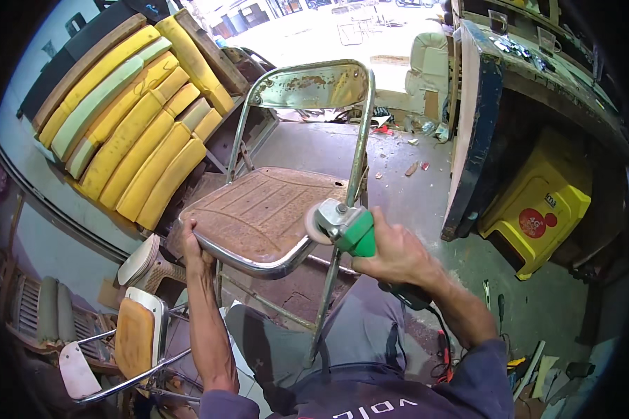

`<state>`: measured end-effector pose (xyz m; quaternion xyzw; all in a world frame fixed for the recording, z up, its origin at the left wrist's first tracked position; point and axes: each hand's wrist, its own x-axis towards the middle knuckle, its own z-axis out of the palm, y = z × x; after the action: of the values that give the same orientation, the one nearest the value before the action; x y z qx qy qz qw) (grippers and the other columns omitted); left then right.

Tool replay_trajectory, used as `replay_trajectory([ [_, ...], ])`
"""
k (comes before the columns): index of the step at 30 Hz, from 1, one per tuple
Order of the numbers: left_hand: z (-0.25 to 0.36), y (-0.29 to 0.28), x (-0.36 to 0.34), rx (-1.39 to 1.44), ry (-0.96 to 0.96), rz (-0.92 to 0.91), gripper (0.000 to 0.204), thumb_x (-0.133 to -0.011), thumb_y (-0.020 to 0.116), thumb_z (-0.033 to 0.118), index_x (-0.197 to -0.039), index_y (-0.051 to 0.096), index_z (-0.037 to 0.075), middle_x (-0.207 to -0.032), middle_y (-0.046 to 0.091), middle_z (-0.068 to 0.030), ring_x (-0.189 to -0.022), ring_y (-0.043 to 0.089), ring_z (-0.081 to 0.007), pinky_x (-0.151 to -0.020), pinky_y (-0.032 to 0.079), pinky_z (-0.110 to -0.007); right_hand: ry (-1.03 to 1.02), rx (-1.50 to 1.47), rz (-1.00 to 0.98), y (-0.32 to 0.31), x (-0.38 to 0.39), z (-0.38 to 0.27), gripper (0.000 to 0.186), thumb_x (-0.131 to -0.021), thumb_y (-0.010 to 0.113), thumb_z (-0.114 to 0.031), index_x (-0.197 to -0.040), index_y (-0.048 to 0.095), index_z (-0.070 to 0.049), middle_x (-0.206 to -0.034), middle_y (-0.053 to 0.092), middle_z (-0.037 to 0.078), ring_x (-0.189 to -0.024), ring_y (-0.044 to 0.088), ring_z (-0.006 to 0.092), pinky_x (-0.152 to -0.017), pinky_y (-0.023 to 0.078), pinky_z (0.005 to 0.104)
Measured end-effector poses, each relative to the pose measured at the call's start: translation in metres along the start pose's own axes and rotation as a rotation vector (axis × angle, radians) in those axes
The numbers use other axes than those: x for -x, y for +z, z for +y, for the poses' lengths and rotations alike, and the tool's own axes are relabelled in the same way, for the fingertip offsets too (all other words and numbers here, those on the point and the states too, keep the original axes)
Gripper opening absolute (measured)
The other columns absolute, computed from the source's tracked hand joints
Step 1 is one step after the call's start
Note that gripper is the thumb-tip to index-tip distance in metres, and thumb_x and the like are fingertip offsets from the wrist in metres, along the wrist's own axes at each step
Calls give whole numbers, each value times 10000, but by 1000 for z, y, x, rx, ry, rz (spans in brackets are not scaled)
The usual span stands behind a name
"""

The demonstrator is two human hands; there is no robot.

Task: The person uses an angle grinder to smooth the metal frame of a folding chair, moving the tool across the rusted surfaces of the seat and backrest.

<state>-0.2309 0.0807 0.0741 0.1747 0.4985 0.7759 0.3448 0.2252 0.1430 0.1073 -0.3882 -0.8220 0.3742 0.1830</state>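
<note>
In front of me stands a metal folding chair (269, 213) with a rusty brown seat and a chrome tube frame. Paint has flaked off its backrest (313, 85), showing rust. My left hand (197, 246) grips the left front corner of the seat rim, its fingers partly hidden by the edge. A green angle grinder (356, 236) is in my right hand (397, 250), which wraps round its body. The grinder's disc (318, 222) is at the right side of the seat, by the frame tube; whether it touches the metal I cannot tell.
Yellow foam cushions (143, 122) are stacked at the left. A small chair with an orange seat (136, 332) stands lower left. At the right, a workbench (472, 133) has a yellow plastic stool (538, 209) under it. Tools and a cord (444, 349) lie on the floor lower right.
</note>
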Motion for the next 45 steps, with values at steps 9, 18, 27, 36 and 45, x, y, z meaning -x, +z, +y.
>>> replay_trajectory([
  [9, -5, -32, -15, 4, 6, -35, 525, -957, 567, 261, -1385, 520, -39, -1331, 629, -213, -1176, 641, -354, -1072, 499, -464, -99, 196, -294, -30, -19, -46, 843, -791, 719, -418, -1365, 386, 101, -884, 699, 301, -831, 716, 456, -787, 583, 511],
  [18, 0, -35, -16, 44, -30, -76, 524, -950, 601, 270, -1371, 524, -33, -1328, 614, -203, -1208, 618, -343, -1063, 505, -457, -194, 247, -295, -40, -30, -60, 822, -772, 747, -386, -1360, 399, 71, -864, 694, 308, -847, 708, 463, -794, 562, 527],
  [27, -3, -10, 0, 85, -36, -59, 543, -944, 608, 263, -1382, 509, -42, -1352, 605, -212, -1200, 624, -362, -1059, 511, -474, -170, 452, -79, -34, -52, -20, 726, -766, 743, -374, -1255, 430, 62, -830, 687, 297, -818, 695, 487, -776, 566, 531],
  [36, -5, -23, -14, 84, -33, -126, 583, -966, 545, 317, -1410, 462, -52, -1385, 584, -239, -1220, 619, -379, -1099, 483, -480, -170, 631, -56, -30, -63, -21, 630, -788, 727, -261, -1242, 428, 58, -830, 702, 265, -769, 716, 447, -696, 583, 513],
  [45, -10, -2, -7, 56, -28, -96, 585, -967, 534, 309, -1420, 453, -51, -1406, 569, -248, -1252, 603, -378, -1112, 471, -483, -207, 779, 109, -17, -68, 1, 612, -790, 731, -185, -1275, 433, 40, -853, 700, 244, -785, 733, 389, -654, 599, 487],
])
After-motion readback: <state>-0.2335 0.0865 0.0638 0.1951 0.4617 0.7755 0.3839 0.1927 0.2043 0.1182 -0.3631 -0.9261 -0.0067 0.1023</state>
